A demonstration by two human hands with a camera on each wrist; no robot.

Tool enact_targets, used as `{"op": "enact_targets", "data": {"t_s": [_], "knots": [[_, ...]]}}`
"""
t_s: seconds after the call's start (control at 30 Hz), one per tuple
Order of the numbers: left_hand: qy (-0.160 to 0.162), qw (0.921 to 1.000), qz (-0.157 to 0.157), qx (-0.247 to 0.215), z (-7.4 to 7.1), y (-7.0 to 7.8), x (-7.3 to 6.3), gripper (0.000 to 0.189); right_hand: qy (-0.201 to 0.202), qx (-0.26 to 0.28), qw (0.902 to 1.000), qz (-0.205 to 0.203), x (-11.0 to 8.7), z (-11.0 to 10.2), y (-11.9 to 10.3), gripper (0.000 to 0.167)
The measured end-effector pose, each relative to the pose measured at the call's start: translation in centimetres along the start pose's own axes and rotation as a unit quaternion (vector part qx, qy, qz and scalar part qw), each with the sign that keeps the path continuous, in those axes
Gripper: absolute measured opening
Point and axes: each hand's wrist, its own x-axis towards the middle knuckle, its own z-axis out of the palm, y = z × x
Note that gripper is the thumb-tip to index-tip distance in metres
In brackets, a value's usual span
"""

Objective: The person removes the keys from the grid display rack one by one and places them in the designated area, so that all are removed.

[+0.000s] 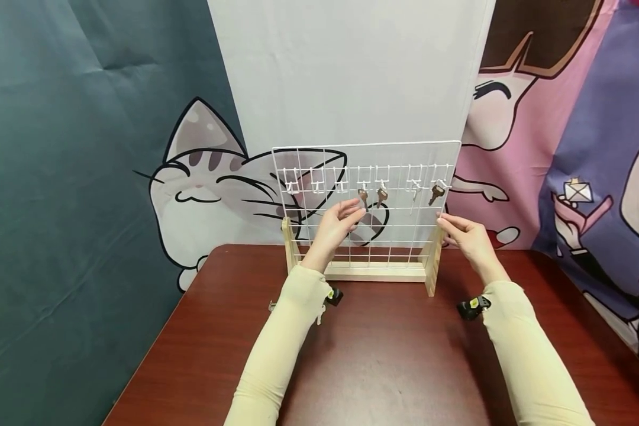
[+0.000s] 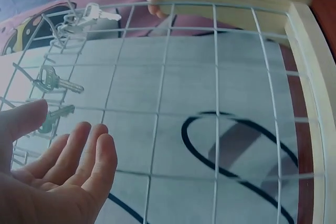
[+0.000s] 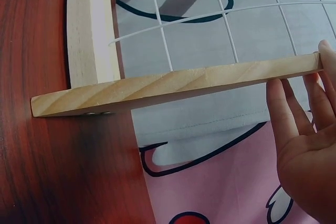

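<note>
A white wire grid rack (image 1: 370, 241) stands upright in a wooden base (image 1: 375, 273). Several keys hang from its white hooks, among them a brown key (image 1: 436, 194) at the right and another key (image 1: 381, 196) nearer the middle. My left hand (image 1: 336, 228) is raised in front of the grid, just below a hanging key (image 1: 363, 196). In the left wrist view its thumb and fingers are apart, with a key (image 2: 56, 116) behind them on its hook. My right hand (image 3: 310, 150) pinches the upper end of the right wooden side post (image 3: 173, 85).
Under the rack is a reddish-brown table (image 1: 373, 355). More white hooks (image 1: 316, 187) line the left part of the grid. Directly behind hangs a cloth backdrop with a cartoon cat (image 1: 197, 195). Each wrist carries a small black camera (image 1: 471, 307).
</note>
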Motion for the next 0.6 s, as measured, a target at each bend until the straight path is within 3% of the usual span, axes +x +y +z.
{"op": "enact_targets", "data": {"t_s": [0.17, 0.4, 0.6], "knots": [[-0.005, 0.9996, -0.007, -0.025, 0.5, 0.5, 0.5, 0.046, 0.008, -0.024, 0.9997, 0.004, 0.7, -0.4, 1.3, 0.057], [0.013, 0.9996, -0.001, -0.025, 0.5, 0.6, 0.6, 0.042, -0.005, -0.022, 0.9997, 0.005, -0.7, 0.7, -0.4, 0.056], [0.007, 0.9999, 0.013, -0.007, 0.7, 1.3, 1.0, 0.040, 0.004, -0.024, 0.9997, 0.004, -0.5, 0.5, -0.9, 0.056]]}}
